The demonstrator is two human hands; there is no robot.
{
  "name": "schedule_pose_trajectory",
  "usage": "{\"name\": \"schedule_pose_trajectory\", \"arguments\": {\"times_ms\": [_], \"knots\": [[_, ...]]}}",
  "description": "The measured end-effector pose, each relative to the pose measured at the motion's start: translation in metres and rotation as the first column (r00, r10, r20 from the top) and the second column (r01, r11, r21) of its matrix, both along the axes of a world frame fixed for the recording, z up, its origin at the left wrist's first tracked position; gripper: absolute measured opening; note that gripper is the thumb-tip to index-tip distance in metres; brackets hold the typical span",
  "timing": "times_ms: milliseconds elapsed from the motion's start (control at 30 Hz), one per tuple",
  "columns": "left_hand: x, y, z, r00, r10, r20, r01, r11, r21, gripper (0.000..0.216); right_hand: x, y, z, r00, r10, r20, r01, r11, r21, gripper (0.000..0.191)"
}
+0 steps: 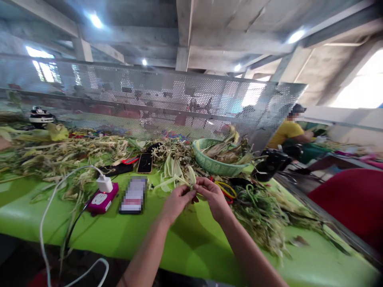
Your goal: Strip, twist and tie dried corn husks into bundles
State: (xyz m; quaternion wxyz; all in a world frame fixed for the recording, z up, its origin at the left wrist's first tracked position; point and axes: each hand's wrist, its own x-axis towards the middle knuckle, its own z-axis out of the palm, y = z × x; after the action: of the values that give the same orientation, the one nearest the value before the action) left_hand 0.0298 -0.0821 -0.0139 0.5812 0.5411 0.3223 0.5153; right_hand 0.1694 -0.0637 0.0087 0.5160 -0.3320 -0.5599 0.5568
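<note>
Close together over the green table (191, 247), my left hand (179, 201) and my right hand (211, 195) both pinch a pale dried husk strip (191, 175). Its upper part rises above my fingertips, while the end between the fingers is hidden. Just behind it lie more pale husk strips (173, 169). Yellow-handled scissors (229, 190) rest to the right of my right hand, partly among the plant scraps. A phone with a lit, blurred screen (133, 195) lies left of my left hand.
A green basket (220, 166) of dry leaves stands behind my hands. Green stringy fibres (260, 215) pile up at right. A magenta power strip (103, 199) with a white charger (104, 184) and cables sits at left. A dark phone (145, 163) lies behind. One person (287, 131) sits far right.
</note>
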Motion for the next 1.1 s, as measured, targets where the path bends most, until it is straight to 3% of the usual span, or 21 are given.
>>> {"name": "schedule_pose_trajectory", "arguments": {"times_ms": [133, 267, 333, 400, 467, 633, 833, 1100], "knots": [[-0.001, -0.004, 0.005, 0.998, 0.002, -0.059, -0.003, 1.0, -0.002, 0.032, 0.002, 0.001, -0.004, 0.998, -0.019, -0.059, 0.017, 0.999, -0.034, 0.022], [-0.001, -0.001, 0.002, 0.999, -0.021, 0.042, 0.025, 0.996, -0.08, 0.029, 0.006, 0.004, -0.007, 0.995, -0.101, 0.015, 0.101, 0.995, -0.018, 0.025], [-0.001, 0.003, -0.002, 0.992, 0.028, 0.121, -0.009, 0.989, -0.15, 0.031, 0.008, 0.005, -0.007, 0.967, -0.24, 0.084, 0.233, 0.968, 0.092, 0.027], [-0.003, 0.008, -0.006, 0.978, 0.119, 0.17, -0.078, 0.97, -0.229, 0.035, 0.011, 0.004, -0.005, 0.898, -0.417, 0.14, 0.376, 0.893, 0.247, 0.029], [-0.005, 0.012, -0.01, 0.958, 0.21, 0.196, -0.15, 0.947, -0.285, 0.038, 0.011, 0.001, -0.005, 0.84, -0.503, 0.203, 0.409, 0.833, 0.372, 0.025], [-0.006, 0.014, -0.013, 0.934, 0.236, 0.269, -0.168, 0.953, -0.254, 0.038, 0.002, -0.008, -0.007, 0.778, -0.44, 0.449, 0.176, 0.838, 0.517, 0.023], [-0.003, 0.013, -0.012, 0.93, 0.171, 0.326, -0.105, 0.972, -0.212, 0.037, -0.007, -0.009, -0.012, 0.675, -0.466, 0.572, 0.085, 0.819, 0.568, 0.019], [-0.003, 0.018, -0.018, 0.944, 0.227, 0.24, -0.177, 0.961, -0.215, 0.039, -0.007, -0.004, -0.019, 0.808, -0.284, 0.516, 0.121, 0.937, 0.328, 0.016]]}}
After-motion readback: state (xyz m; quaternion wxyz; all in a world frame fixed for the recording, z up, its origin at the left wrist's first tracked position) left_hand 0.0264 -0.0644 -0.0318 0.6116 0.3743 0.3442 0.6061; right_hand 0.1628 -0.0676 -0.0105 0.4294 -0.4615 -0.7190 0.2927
